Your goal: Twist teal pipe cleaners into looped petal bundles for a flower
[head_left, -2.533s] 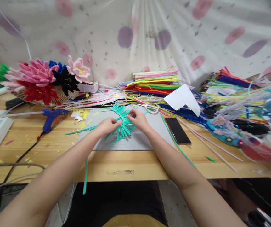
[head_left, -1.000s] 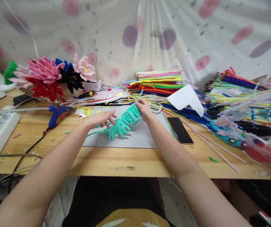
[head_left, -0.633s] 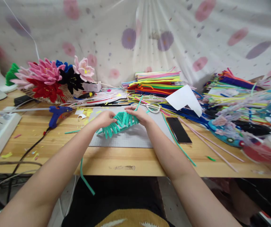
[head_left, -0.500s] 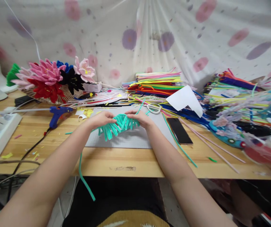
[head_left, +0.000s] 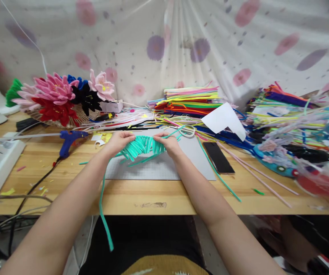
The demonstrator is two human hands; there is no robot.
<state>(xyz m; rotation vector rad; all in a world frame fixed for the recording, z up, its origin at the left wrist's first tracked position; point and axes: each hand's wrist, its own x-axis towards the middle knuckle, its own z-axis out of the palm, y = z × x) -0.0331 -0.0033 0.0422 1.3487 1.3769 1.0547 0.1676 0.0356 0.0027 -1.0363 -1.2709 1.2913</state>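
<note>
A row of looped teal pipe cleaners (head_left: 135, 148) is stretched between my two hands over a grey mat (head_left: 164, 172). My left hand (head_left: 121, 141) pinches its left end, fingertips along the upper edge. At the other end my right hand (head_left: 167, 143) grips it, thumb and fingers closed. One long teal strand (head_left: 103, 217) hangs from the left side past the table's front edge. Another tail sticks out beyond my right fingers toward a pair of white-handled scissors (head_left: 187, 131). Loose teal pieces lie on the mat beneath the loops.
A blue glue gun (head_left: 68, 142) lies left, its cord trailing over the edge. Behind it stand fuzzy flowers (head_left: 57, 89). A phone (head_left: 218, 157), white paper (head_left: 224, 121) and stacked pipe cleaners (head_left: 193, 100) are at the right and back. A white power strip (head_left: 6, 168) sits far left.
The teal loops have turned and now lie flatter, with their upper edge pulled straighter between my hands. The tail at the right has swung down from upright. Both hands keep their grip.
</note>
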